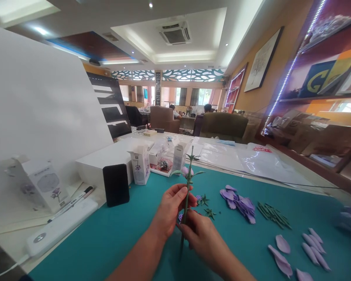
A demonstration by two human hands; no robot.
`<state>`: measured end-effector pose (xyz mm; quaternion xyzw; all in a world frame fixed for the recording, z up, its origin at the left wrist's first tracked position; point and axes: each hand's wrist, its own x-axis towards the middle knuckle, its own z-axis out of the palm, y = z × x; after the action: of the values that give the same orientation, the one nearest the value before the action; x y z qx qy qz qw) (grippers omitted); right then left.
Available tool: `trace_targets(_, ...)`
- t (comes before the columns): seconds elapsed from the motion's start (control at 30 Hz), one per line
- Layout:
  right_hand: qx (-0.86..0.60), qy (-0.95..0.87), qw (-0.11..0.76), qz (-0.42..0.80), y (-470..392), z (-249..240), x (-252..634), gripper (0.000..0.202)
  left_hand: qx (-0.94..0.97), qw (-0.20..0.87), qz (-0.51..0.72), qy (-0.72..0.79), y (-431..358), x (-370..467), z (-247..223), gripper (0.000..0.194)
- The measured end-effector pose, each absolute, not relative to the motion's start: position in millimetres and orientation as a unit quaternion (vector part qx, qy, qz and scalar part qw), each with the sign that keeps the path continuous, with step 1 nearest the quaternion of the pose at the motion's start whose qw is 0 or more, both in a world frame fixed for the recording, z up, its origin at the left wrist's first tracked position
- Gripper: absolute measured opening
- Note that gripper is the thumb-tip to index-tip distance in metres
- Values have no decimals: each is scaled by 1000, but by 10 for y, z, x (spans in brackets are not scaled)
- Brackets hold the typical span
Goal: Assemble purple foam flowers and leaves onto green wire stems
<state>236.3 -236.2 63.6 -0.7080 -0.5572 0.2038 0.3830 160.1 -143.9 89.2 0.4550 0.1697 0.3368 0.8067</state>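
Observation:
A green artificial stem (pixel 186 203) stands nearly upright between both hands, with leaves and a small pink-purple bud (pixel 186 172) near its top. My left hand (pixel 175 205) pinches the stem below the bud. Lower down, my right hand (pixel 197 230) has its fingers closed round the same stem. Small purple curled pieces show beside the fingers, partly hidden. Green star-shaped leaf pieces (pixel 210 213) lie on the teal mat (pixel 234 249) just right of the hands. Farther right are a pile of purple petals (pixel 238 203) and a bundle of green pieces (pixel 274 215).
Loose lilac petals (pixel 282 244) and buds (pixel 315 246) lie at the right. A black upright panel (pixel 116 185), white boxes (pixel 140 165) and a tray (pixel 160 171) stand beyond the hands. A white power strip (pixel 62 226) is at the left. Two people sit far back.

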Motion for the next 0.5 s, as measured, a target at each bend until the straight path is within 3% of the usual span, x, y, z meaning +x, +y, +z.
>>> trace_targets(0.5, -719, -568, 366, 161, -2310, 544, 2367, 22, 450, 813, 335, 159, -1458, 1576, 917, 31)
